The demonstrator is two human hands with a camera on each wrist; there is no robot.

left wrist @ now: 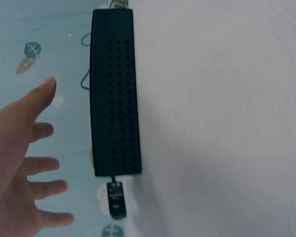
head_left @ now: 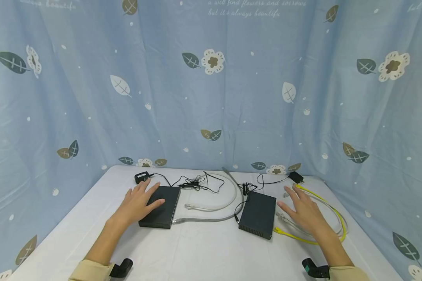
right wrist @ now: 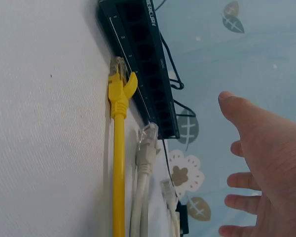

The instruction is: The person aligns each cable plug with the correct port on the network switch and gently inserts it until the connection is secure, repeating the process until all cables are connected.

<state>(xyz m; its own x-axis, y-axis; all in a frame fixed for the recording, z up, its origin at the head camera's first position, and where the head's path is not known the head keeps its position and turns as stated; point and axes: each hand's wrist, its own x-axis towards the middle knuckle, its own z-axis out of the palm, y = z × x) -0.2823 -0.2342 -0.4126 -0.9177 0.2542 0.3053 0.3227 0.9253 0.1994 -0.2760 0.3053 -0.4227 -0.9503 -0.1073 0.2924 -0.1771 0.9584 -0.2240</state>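
Observation:
My left hand point(head_left: 135, 205) hovers with spread fingers over the left edge of a black network switch point(head_left: 163, 207); in the left wrist view the hand stands apart from the switch's vented side point(left wrist: 116, 94). A grey network cable point(head_left: 211, 219) has one plug at this switch's port side. On the right, my right hand point(head_left: 306, 210) is held over a yellow network cable point(head_left: 344, 230) and pale network cables point(head_left: 295, 226), fingers extended, holding nothing. Beside it lies a second black switch point(head_left: 258, 214), whose row of ports point(right wrist: 145, 59) faces the yellow plug point(right wrist: 119, 94) in the right wrist view.
Two black power adapters point(head_left: 142, 177) point(head_left: 296, 177) lie at the back of the white-covered table point(head_left: 204, 253), with thin bundled black cords point(head_left: 193, 183). A white cable point(head_left: 211, 209) curves between the switches. Behind hangs a blue patterned curtain point(head_left: 168, 109).

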